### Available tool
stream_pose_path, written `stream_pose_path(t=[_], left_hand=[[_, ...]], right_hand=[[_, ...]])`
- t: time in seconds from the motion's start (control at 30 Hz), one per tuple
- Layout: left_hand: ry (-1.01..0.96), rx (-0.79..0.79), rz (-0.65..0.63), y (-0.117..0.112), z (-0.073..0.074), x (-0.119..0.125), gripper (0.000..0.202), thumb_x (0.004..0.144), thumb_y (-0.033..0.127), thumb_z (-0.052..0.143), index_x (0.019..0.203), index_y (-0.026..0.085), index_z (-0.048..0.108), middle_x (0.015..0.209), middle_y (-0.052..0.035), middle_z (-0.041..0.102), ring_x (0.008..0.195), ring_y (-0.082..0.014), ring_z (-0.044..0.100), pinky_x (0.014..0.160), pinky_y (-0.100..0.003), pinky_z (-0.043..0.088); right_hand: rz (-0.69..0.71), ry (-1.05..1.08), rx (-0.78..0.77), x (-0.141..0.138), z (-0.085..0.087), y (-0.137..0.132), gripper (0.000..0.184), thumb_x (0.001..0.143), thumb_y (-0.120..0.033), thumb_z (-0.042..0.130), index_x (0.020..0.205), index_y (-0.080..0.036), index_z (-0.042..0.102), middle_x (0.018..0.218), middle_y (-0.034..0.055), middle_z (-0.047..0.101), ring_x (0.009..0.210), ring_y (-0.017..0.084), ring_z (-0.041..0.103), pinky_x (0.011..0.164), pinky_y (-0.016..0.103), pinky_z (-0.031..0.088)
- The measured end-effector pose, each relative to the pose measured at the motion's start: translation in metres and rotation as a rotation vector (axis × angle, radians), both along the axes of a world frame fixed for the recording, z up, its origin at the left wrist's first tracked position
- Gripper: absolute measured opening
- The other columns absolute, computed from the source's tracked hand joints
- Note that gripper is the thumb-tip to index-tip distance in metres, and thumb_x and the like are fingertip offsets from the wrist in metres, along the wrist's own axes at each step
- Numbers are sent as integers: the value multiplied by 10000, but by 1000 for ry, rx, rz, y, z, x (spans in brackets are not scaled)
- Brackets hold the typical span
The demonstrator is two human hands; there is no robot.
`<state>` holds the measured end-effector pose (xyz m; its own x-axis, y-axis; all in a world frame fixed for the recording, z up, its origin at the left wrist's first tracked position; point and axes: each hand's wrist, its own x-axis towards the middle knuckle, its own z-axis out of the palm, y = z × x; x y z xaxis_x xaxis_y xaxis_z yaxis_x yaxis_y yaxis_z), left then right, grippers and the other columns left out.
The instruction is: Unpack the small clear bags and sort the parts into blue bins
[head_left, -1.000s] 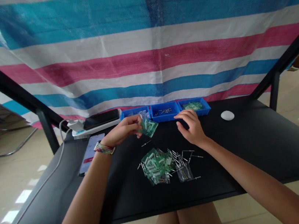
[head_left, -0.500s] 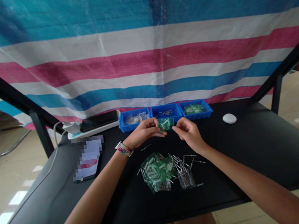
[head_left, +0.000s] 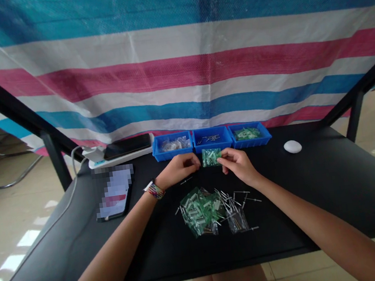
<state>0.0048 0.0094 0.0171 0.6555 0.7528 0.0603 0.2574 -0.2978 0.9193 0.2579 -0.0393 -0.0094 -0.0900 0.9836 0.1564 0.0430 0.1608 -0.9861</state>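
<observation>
A small green plastic bag point(head_left: 210, 156) with pale pieces inside is pinched by its right edge in my right hand point(head_left: 238, 163), above the table just in front of the blue bins. My left hand point(head_left: 178, 168) is closed, fingertips curled together, a little left of the bag and apart from it. I see nothing in it. Below the hands lies a pile of green bags point(head_left: 197, 211) with white pieces in them. Loose metal pop rivets point(head_left: 229, 200) and a clear bag point(head_left: 237, 221) lie at its right. One single rivet point(head_left: 186, 180) is near my left wrist.
Along the back stand a blue bin of clear bags point(head_left: 167, 156), a blue bin of metal pieces point(head_left: 209, 146) and a blue bin of green bags point(head_left: 252, 142). A power strip point(head_left: 123, 158) and phone point(head_left: 114, 195) are left, a white mouse point(head_left: 292, 146) right.
My left hand has let go of the green bag, its fingers drawing away to the left. My right hand still holds the bag. The whole view has shifted slightly.
</observation>
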Motion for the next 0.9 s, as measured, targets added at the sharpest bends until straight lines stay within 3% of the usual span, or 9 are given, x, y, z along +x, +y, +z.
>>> stream_pose_path(t=[0.17, 0.37, 0.5, 0.63, 0.8, 0.9], left_hand=[[208, 103, 92, -21, 4, -10, 132, 917, 272, 617, 913, 172, 703, 798, -40, 709, 679, -160, 660, 616, -243, 505], [149, -11, 212, -47, -1, 1, 133, 928, 254, 557, 923, 178, 667, 727, -17, 678, 624, -159, 688, 555, -233, 533], [-2, -151, 225, -39, -7, 4, 204, 951, 366, 589, 954, 165, 624, 839, -37, 681, 648, -160, 709, 509, -238, 563], [-145, -201, 135, -22, -10, 9, 336, 948, 467, 668, 1098, 169, 627, 863, -20, 681, 643, -142, 706, 521, -235, 586], [-158, -230, 45, -6, -14, 16, 367, 902, 481, 775, 871, 168, 585, 686, 9, 658, 534, -115, 656, 487, -201, 547], [-166, -227, 31, -4, -19, 15, 381, 904, 486, 780, 844, 168, 579, 637, 4, 666, 526, -129, 676, 505, -212, 562]], right_hand=[[6, -18, 2, 0, -1, 0, 348, 838, -528, 815, 853, -216, 664, 582, -27, 639, 491, 163, 605, 504, 298, 507], [6, -22, 12, -1, -5, 0, 354, 828, -528, 813, 855, -208, 663, 612, -34, 631, 495, 148, 605, 497, 276, 503], [19, -7, 28, -2, -5, -1, 318, 838, -488, 811, 847, -207, 663, 640, -35, 624, 512, 140, 614, 501, 264, 504], [40, -8, 31, -3, -3, -2, 275, 836, -434, 818, 873, -205, 671, 704, -32, 632, 528, 132, 630, 504, 254, 508], [51, 8, 15, -2, -5, 0, 302, 841, -460, 817, 919, -204, 677, 735, -31, 646, 528, 127, 634, 507, 254, 526], [50, -7, 17, -2, -8, 0, 299, 870, -475, 795, 907, -200, 683, 706, -32, 640, 526, 129, 633, 510, 255, 531]])
